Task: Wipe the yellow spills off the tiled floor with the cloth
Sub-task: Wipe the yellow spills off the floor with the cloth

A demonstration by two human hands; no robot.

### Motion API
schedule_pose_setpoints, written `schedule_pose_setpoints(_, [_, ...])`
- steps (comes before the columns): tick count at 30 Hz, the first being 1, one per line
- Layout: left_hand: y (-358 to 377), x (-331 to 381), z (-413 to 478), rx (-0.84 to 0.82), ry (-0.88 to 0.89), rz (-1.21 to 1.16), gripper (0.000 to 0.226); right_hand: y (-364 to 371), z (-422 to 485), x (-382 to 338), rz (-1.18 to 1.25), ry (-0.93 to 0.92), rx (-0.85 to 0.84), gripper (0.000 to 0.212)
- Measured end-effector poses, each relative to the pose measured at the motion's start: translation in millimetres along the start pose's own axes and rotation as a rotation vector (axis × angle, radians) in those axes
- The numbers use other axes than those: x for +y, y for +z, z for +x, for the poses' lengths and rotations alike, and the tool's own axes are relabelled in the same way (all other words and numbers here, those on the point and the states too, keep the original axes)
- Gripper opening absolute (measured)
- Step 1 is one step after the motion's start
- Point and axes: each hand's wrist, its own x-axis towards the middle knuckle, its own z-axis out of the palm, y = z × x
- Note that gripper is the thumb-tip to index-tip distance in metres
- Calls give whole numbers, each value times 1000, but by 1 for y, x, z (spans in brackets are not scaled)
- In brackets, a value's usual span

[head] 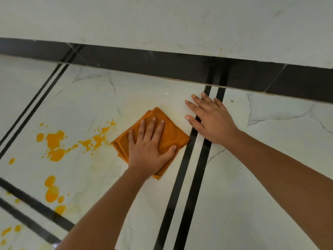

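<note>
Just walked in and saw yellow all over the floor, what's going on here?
A person is cleaning up yellow spills on the tiled floor. Their left hand presses a folded orange cloth flat on a tile, while the right hand rests open on the floor beside it, across the black stripes. Only a faint yellowish smear shows around the cloth. Bright splashes remain to its left, with more drops nearer the person, so the job isn't finished.

Indoor tiled room, likely a home. Glossy white marble-look floor point(252, 177) with black inlay stripes point(182, 177). A black skirting band point(144, 64) crosses the upper frame.
</note>
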Motion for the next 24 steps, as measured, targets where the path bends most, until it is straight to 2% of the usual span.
schedule_pose_setpoints(4, [-9, 13, -11, -53, -213, -97, 85, -15, -2, -17, 7, -28, -110, 60])
schedule_pose_setpoints(8, [-6, 7, -21, -86, -203, -109, 85, -22, 3, -41, 26, -57, -149, 59])
schedule_pose_setpoints(15, [-21, -76, 64, -15, -315, -87, 79, -3, 30, -59, 26, -69, -130, 58])
schedule_pose_setpoints(16, [-21, -80, 64, -10, -276, -66, 80, -1, 33, -62, 35, -62, -122, 58])
schedule_pose_setpoints(19, [-18, -104, 58, -24, 71, 55, 84, 6, 47, -72, 56, -6, -97, 58])
schedule_pose_setpoints(20, [-22, -114, 71, -32, 135, 63, 84, 8, 51, -75, 46, 13, -101, 58])
schedule_pose_setpoints(21, [-28, -121, 89, -35, 113, 39, 83, 9, 53, -76, 34, 26, -110, 58])
schedule_pose_setpoints(24, [-36, -125, 134, -23, -152, -62, 82, 16, 57, -92, 66, 97, -109, 58])
